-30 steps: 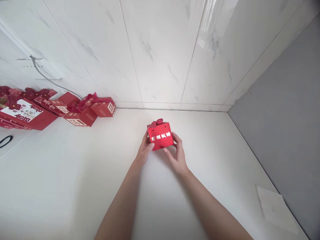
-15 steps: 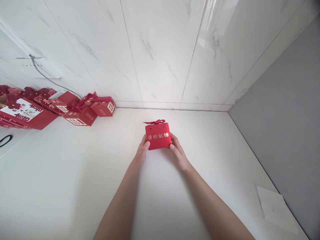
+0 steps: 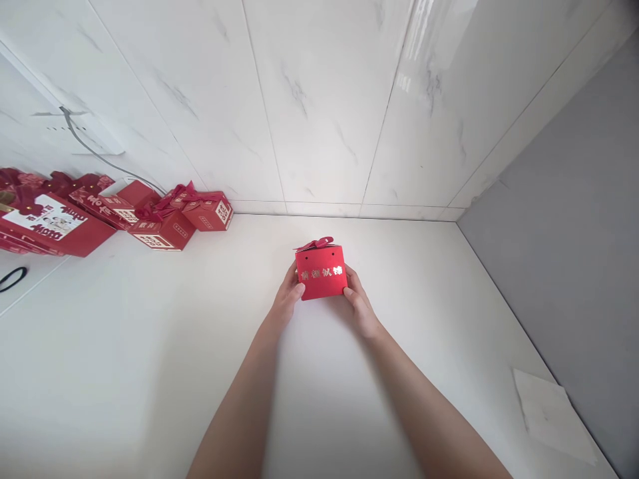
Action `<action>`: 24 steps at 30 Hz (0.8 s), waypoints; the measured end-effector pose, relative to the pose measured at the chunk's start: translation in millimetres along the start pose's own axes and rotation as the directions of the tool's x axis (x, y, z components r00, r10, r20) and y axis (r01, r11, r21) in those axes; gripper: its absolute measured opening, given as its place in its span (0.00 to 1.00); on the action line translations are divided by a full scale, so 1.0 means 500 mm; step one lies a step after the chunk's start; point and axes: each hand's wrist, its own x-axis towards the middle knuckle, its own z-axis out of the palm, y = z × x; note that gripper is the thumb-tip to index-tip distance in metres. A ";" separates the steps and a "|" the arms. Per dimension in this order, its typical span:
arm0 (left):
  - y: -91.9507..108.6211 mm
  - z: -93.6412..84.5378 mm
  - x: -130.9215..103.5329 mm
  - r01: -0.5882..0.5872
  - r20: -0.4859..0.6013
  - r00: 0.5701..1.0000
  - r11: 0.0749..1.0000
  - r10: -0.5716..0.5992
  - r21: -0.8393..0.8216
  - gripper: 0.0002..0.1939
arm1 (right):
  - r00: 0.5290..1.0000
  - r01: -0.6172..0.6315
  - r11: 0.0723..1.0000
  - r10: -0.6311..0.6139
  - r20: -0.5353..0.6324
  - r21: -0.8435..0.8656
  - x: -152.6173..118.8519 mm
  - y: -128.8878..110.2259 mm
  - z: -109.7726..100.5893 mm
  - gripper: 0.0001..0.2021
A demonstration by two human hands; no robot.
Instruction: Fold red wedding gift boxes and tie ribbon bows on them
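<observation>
Between my two hands is a small red gift box with gold characters across its front and two dark holes near the top edge. A dark red ribbon bow sits along its top. My left hand grips the box's left side, its thumb at the lower front corner. On the opposite side my right hand holds the box the same way, thumb on the front edge. The other fingers are partly hidden behind the box.
Several red gift boxes with ribbons and larger red bags stand at the left against the marbled wall. A grey cable hangs there. A black loop is at far left. White paper lies at right on the white tabletop.
The gift box has shifted slightly to the right and turned a little in my hands. Both hands have kept their hold on its sides.
</observation>
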 end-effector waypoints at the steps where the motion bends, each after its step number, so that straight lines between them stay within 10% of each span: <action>1: 0.001 0.003 0.000 -0.005 -0.008 1.000 1.000 0.005 -0.006 0.34 | 1.000 -0.007 1.000 0.007 0.002 0.003 0.000 0.001 0.000 0.25; 24: -0.003 0.005 0.002 -0.004 -0.045 0.999 1.000 0.002 -0.026 0.30 | 1.000 0.001 1.000 -0.001 0.010 0.011 -0.002 0.006 -0.003 0.24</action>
